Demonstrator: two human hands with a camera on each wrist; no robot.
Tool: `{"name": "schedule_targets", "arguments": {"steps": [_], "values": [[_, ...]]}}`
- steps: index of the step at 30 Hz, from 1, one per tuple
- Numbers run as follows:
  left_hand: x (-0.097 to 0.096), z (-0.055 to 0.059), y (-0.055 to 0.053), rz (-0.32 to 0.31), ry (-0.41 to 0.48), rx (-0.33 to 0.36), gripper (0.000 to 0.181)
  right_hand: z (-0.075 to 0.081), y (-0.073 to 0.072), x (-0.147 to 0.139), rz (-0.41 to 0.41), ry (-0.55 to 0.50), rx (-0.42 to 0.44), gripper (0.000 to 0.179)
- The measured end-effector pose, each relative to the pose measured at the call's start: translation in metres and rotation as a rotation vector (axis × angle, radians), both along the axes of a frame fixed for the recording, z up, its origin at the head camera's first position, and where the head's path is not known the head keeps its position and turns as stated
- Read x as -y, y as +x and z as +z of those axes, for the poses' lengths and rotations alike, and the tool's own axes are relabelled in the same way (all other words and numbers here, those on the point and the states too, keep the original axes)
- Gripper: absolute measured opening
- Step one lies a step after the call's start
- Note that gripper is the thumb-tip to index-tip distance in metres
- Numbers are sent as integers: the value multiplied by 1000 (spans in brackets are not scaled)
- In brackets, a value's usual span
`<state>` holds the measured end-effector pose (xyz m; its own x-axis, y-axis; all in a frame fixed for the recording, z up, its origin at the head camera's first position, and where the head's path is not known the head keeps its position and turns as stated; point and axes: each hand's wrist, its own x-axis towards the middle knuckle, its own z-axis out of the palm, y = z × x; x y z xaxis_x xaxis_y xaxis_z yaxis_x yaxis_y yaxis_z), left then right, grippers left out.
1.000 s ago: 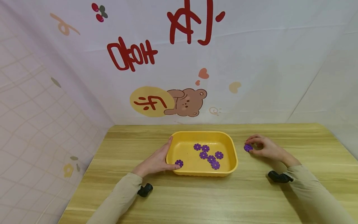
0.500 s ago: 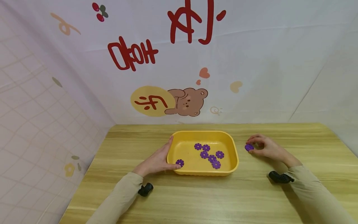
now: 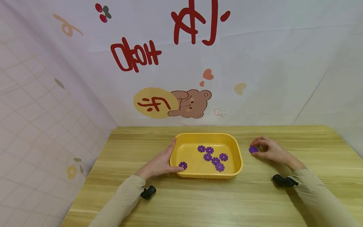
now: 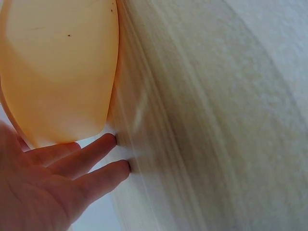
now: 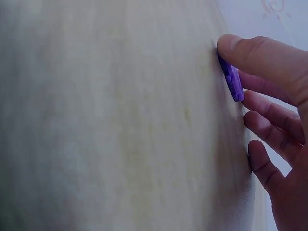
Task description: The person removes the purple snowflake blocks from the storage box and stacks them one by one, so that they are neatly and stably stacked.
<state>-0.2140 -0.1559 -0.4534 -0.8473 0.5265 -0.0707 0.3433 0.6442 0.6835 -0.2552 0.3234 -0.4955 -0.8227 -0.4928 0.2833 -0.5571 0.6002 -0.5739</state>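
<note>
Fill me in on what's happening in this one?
A person at a wooden table is handling purple notched discs and a yellow tray. Their left hand holds the tray's left side, thumb over the rim. To the right of the tray, their right hand pinches purple plastic outside it; whether that's one disc or a stack is hard to tell. Seven discs are visible inside the tray, one by the left thumb.

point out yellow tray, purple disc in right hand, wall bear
Yellow tray (image 3: 195, 165), head view, bare floor inside
Held purple disc (image 5: 232, 81), right wrist view, visible side
Wall bear (image 3: 195, 104), head view, middle of head
</note>
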Motion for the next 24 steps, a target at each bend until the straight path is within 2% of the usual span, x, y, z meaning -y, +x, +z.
{"name": "schedule_targets", "arguments": {"steps": [6, 11, 17, 24], "values": [[-1, 1, 1, 10, -15, 14, 121, 5, -2, 2, 38, -20, 21, 30], [-1, 2, 1, 24, -16, 27, 120, 18, -5, 12, 74, -25, 3, 29], [0, 2, 1, 24, -19, 21, 121, 43, -11, 33, 112, 6, -33, 25], [0, 2, 1, 18, 0, 21, 120, 81, -24, 59, 191, 31, -63, 24]]}}
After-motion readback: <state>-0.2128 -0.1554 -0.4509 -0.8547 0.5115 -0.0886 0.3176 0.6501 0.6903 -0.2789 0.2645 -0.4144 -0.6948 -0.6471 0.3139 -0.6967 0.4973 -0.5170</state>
